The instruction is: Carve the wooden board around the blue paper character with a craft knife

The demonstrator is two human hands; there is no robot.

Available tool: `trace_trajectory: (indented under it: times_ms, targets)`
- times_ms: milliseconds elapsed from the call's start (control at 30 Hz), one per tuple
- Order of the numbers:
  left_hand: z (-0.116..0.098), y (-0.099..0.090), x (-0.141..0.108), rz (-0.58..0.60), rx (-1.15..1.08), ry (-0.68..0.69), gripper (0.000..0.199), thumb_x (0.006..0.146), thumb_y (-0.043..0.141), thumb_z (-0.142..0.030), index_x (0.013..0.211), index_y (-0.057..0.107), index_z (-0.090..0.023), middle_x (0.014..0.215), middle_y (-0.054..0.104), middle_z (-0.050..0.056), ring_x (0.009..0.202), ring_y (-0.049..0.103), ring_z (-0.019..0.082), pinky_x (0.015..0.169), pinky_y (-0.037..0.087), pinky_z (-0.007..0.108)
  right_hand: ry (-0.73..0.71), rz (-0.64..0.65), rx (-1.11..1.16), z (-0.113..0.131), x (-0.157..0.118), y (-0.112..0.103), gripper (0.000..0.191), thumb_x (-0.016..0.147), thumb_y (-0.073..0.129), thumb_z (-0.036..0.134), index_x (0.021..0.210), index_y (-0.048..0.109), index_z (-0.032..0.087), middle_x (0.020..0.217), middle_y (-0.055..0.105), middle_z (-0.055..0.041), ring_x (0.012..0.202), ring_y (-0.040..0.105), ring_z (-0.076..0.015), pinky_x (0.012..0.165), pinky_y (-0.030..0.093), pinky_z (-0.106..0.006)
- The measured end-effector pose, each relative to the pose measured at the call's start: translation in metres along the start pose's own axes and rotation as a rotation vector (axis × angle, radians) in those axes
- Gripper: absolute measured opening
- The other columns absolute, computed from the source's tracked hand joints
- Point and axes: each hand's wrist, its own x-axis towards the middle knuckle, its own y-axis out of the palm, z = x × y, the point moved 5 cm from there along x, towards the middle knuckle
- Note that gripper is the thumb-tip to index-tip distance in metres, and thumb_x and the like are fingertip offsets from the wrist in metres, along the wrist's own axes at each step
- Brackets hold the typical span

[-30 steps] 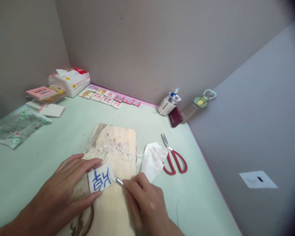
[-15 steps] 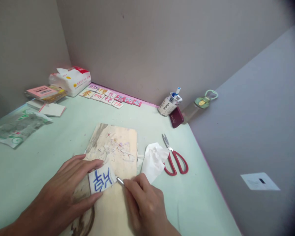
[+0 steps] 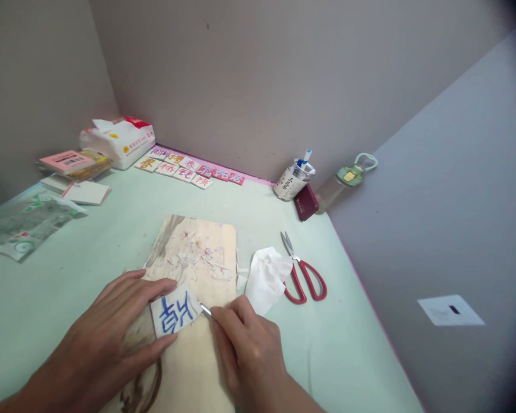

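Note:
Between the thumb and fingers of my left hand (image 3: pixel 107 327) is a small white square tile (image 3: pixel 176 310) with blue strokes on it, held against the wooden board (image 3: pixel 202 350). My right hand (image 3: pixel 251 344) is closed like a pen grip around a slim silver carving knife (image 3: pixel 206 311). Its tip meets the right edge of the tile; the rest of the tool is hidden by my fingers. Pale and purplish shavings (image 3: pixel 200 255) lie scattered over the far half of the board.
Right of the board lie a crumpled tissue (image 3: pixel 267 278) and red-handled scissors (image 3: pixel 303 272). Several lettered tiles (image 3: pixel 187 173) line the back edge, near a tissue pack (image 3: pixel 124 143). A pen cup (image 3: pixel 293 180), maroon box (image 3: pixel 306 202) and bottle (image 3: pixel 341 180) stand back right; a plastic bag (image 3: pixel 28 223) lies left.
The whole view has shifted slightly, so things sit a little further left. Both hands keep the same hold, and the knife tip stays at the tile's right edge.

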Motion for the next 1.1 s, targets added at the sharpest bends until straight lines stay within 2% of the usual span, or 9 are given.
trace_trajectory:
  times_ms: [133,233,300,433,600,867,1100]
  targets:
    - [0.0002,-0.0016,0.0002,-0.002,0.0,0.005,0.05,0.099,0.066,-0.061,0.144,0.061,-0.042,0.138,0.077,0.005,0.146,0.063,0.042,0.125,0.05,0.066,-0.042,0.041,-0.05,-0.0012,0.001,-0.0009,0.029,0.104,0.045,0.006,0.117,0.068,0.018,0.087,0.067,-0.0041,0.06,0.065,-0.0174,0.052,0.044,-0.028]
    - [0.0043,-0.0005,-0.0011,0.025,0.018,0.019,0.053,0.097,0.068,-0.059,0.147,0.059,-0.042,0.141,0.076,0.004,0.147,0.062,0.042,0.124,0.051,0.066,-0.146,0.139,-0.152,0.0001,0.0022,-0.0009,0.05,0.096,0.051,0.001,0.144,0.06,0.015,0.091,0.07,-0.0039,0.057,0.06,-0.0173,0.049,0.042,-0.03]
    - [0.0068,0.0007,-0.0022,0.047,0.028,0.023,0.055,0.097,0.068,-0.058,0.149,0.057,-0.043,0.142,0.075,0.004,0.148,0.061,0.042,0.122,0.052,0.067,-0.189,0.219,-0.192,0.0001,0.0027,-0.0005,0.066,0.093,0.058,-0.001,0.155,0.053,0.019,0.093,0.071,-0.0025,0.057,0.059,-0.0171,0.048,0.041,-0.03]
    - [0.0066,0.0014,-0.0027,0.05,0.023,-0.001,0.053,0.098,0.067,-0.06,0.147,0.057,-0.043,0.142,0.075,0.004,0.148,0.06,0.043,0.12,0.054,0.067,-0.198,0.315,-0.175,-0.0008,0.0024,-0.0001,0.072,0.089,0.061,-0.004,0.157,0.051,0.021,0.096,0.072,-0.0029,0.061,0.063,-0.0184,0.05,0.046,-0.029]
    - [0.0036,0.0011,-0.0017,0.031,0.001,-0.001,0.051,0.099,0.065,-0.064,0.145,0.059,-0.042,0.14,0.076,0.004,0.149,0.059,0.042,0.126,0.048,0.066,-0.182,0.309,-0.176,-0.0009,0.0005,0.0001,0.072,0.09,0.062,-0.003,0.157,0.051,0.02,0.094,0.071,-0.0032,0.059,0.064,-0.0185,0.05,0.049,-0.029]
    - [0.0081,0.0018,-0.0032,0.061,0.021,0.037,0.053,0.099,0.068,-0.057,0.149,0.057,-0.043,0.141,0.076,0.004,0.149,0.059,0.042,0.121,0.053,0.065,-0.152,0.315,-0.116,-0.0022,-0.0011,-0.0022,0.074,0.088,0.07,0.0,0.157,0.052,0.018,0.096,0.069,-0.003,0.059,0.064,-0.0182,0.048,0.05,-0.029]
    - [0.0049,0.0018,-0.0028,0.033,0.015,0.046,0.055,0.097,0.069,-0.061,0.147,0.059,-0.041,0.14,0.076,0.005,0.148,0.059,0.043,0.12,0.054,0.065,-0.156,0.403,-0.143,0.0002,0.003,0.0019,0.081,0.087,0.069,-0.001,0.162,0.047,0.019,0.098,0.071,-0.0041,0.061,0.065,-0.0174,0.05,0.051,-0.028]
